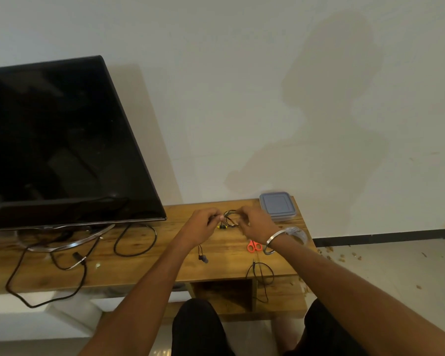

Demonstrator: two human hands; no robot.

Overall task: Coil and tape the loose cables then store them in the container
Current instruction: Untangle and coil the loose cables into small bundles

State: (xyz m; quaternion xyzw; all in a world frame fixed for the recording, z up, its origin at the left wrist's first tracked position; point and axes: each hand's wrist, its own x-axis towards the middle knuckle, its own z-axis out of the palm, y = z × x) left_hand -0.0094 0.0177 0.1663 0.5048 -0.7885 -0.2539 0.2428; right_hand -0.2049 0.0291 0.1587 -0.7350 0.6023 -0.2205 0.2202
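Above the wooden counter [144, 265], the left hand [203, 223] and right hand [254, 223] each have their grip closed on a small coiled cable [229, 219] held between them; its yellow plugs seem to hang below. The lidded container [277, 206] sits just right, orange scissors [254, 246] nearer.

We have the wooden table [144, 265] before us, against the wall. On it at ten o'clock stands the television [52, 140], loose cables [46, 273] trailing beneath it toward eight o'clock. The lidded container [277, 206] sits at one o'clock by the wall. Between them lies a small cable coil [230, 219]; the scissors [254, 246] lie nearer us, at its five o'clock.
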